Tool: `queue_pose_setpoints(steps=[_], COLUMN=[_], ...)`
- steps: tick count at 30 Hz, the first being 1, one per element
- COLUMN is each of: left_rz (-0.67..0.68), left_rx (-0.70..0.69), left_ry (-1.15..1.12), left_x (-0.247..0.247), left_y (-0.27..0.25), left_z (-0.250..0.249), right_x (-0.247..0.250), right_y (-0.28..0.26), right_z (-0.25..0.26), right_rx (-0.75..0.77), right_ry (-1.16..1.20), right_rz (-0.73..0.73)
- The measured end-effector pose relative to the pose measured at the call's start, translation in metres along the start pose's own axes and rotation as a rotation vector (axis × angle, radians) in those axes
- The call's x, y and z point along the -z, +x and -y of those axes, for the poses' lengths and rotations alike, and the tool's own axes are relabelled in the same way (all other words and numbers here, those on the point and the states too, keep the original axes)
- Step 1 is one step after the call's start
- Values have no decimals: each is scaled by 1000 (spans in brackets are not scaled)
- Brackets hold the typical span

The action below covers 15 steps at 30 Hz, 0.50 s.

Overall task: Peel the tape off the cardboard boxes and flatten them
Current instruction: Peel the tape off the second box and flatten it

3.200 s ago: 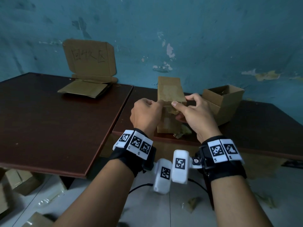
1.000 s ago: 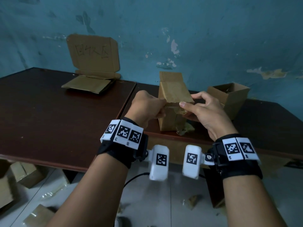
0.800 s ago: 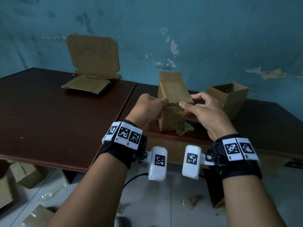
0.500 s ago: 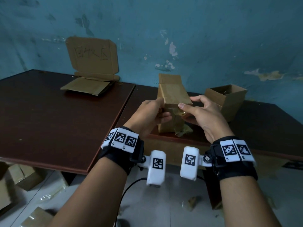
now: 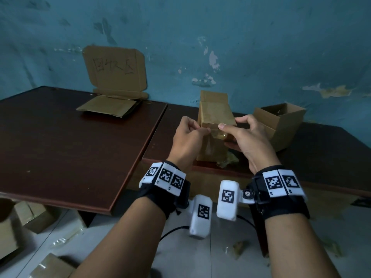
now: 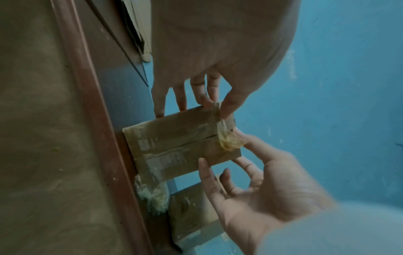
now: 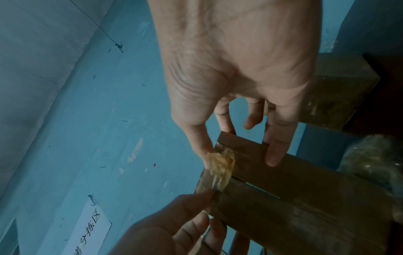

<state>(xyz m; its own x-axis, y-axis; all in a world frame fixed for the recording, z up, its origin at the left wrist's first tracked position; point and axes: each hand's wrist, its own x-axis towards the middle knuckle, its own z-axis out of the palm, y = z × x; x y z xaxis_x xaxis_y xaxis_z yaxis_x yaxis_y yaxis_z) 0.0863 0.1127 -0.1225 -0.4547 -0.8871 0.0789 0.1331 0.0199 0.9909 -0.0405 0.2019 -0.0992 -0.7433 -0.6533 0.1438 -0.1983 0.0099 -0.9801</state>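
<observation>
A tall cardboard box (image 5: 213,115) stands upright near the front edge of the right table (image 5: 321,155). A crumpled yellowish wad of tape (image 6: 230,142) hangs at its top front edge, still stuck to the box. My left hand (image 5: 202,130) pinches the free strip of that tape between thumb and forefinger (image 6: 226,107). My right hand (image 5: 226,127) grips the box's top end. Its thumb (image 7: 200,143) lies against the wad and its other fingers (image 7: 276,153) lie on the cardboard.
An open cardboard box (image 5: 281,125) sits to the right of the tall one. Peeled tape scraps (image 5: 229,159) lie at the tall box's base. Flattened cardboard (image 5: 108,106) and a cardboard sign (image 5: 114,71) are at the back of the left table (image 5: 70,147). More boxes (image 5: 30,217) lie on the floor.
My left hand has shifted from holding the box's front to pinching the tape strip at the top edge. The right hand and the box have stayed about where they were.
</observation>
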Motion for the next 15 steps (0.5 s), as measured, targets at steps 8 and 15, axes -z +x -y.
queue_pose_setpoints(steps=[8, 15], left_rz=[-123, -68], left_rx=[27, -5], left_ry=[52, 138], left_x=[-7, -2], left_y=[-1, 3], left_z=[-7, -5], right_x=[-3, -3], right_y=[1, 2], right_z=[0, -2], right_rx=[24, 18], right_ry=[-88, -91], right_rz=[4, 21])
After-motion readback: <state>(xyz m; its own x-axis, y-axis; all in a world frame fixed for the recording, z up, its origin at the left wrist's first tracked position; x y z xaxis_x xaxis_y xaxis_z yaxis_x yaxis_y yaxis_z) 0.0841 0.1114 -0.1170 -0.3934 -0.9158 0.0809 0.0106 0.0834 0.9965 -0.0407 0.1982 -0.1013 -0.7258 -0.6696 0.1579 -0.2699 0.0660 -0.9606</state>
